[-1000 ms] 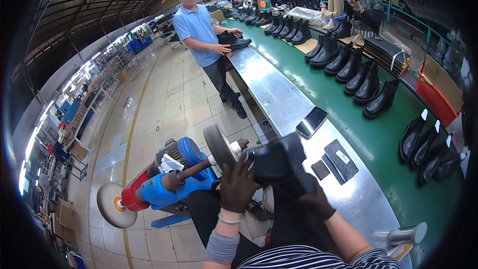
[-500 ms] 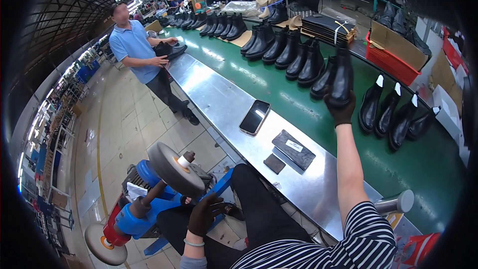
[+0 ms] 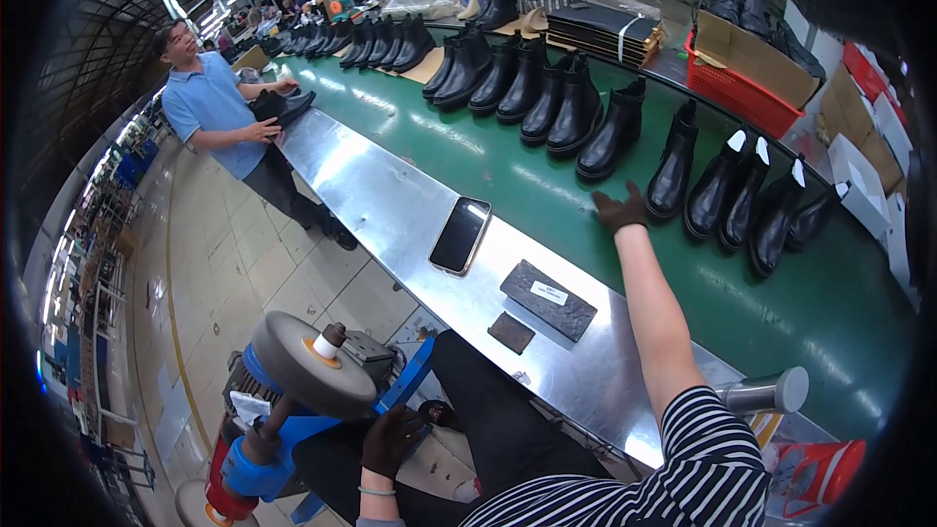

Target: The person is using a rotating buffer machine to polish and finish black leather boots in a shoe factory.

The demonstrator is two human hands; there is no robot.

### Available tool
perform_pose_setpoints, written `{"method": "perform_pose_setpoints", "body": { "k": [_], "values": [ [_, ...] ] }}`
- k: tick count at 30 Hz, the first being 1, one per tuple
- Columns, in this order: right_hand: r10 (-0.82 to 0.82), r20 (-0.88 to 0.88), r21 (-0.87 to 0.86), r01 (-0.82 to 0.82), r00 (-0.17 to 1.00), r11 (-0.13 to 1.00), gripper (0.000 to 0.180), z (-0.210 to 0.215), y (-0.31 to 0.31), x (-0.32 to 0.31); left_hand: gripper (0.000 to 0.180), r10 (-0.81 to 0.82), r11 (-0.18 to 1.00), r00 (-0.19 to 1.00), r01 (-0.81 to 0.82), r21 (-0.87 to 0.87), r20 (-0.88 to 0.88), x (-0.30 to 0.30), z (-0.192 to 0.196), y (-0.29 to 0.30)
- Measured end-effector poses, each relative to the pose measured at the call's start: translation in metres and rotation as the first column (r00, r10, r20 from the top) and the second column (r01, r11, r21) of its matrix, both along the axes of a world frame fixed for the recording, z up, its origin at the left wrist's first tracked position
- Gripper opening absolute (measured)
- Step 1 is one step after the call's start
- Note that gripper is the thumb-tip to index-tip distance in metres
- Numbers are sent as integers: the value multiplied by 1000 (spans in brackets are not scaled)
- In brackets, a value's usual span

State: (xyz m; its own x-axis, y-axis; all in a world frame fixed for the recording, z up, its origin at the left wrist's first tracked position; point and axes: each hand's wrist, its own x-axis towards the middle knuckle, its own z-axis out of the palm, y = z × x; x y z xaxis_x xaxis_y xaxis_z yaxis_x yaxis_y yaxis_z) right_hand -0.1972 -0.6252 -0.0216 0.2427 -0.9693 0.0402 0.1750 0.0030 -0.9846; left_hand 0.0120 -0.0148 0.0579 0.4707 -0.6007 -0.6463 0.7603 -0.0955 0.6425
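My right hand (image 3: 622, 210), in a dark brown glove, reaches over the green table with its fingers spread and nothing in them. Just beyond it stands a black ankle boot (image 3: 613, 132), and beside its fingers on the right is another black boot (image 3: 671, 164); I see a gap between hand and boots. Low over my lap, my left hand (image 3: 390, 441) wears a matching glove, its fingers loosely apart and empty. It is close to a grey buffing wheel (image 3: 310, 369) mounted on a blue machine.
On the metal edge strip (image 3: 366, 181) lie a phone (image 3: 460, 235), a dark grey block (image 3: 549, 300) and a small brown piece (image 3: 510, 333). More black boots (image 3: 778, 224) with white inserts stand right. A person (image 3: 210, 107) in blue holds a shoe at the table's far left end.
My right hand has let go of the black boot it held up, which now stands on the green table. The view has shifted right. My left hand stays near my lap.
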Motion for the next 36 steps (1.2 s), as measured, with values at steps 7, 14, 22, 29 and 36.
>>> {"method": "perform_pose_setpoints", "body": {
  "k": [7, 14, 22, 29, 36],
  "values": [
    [20, 147, -257, 19, 989, 966, 59, -4, -91, 44, 40, 0, 999, 1000, 0, 35, 0, 2, 2, -1],
    [47, 469, 395, -257, 882, 882, 28, 4, -146, -12, 42, -73, 997, 997, 73, 5, -7, 2, 10, -2],
    [51, 103, 148, -66, 993, 987, 29, 106, -19, -61, 36, -78, 986, 996, 71, -150, -40, 1, 9, -14],
    [284, -356, -302, -397, 890, 867, 34, 267, 158, -22, 54, -184, 977, 960, 201, -67, 210, 15, 23, -45],
    [828, -400, 67, -888, 393, 454, 45, 157, 322, 141, 44, 68, 940, 956, 34, -339, 286, -1, -32, -51]
  ]
}}
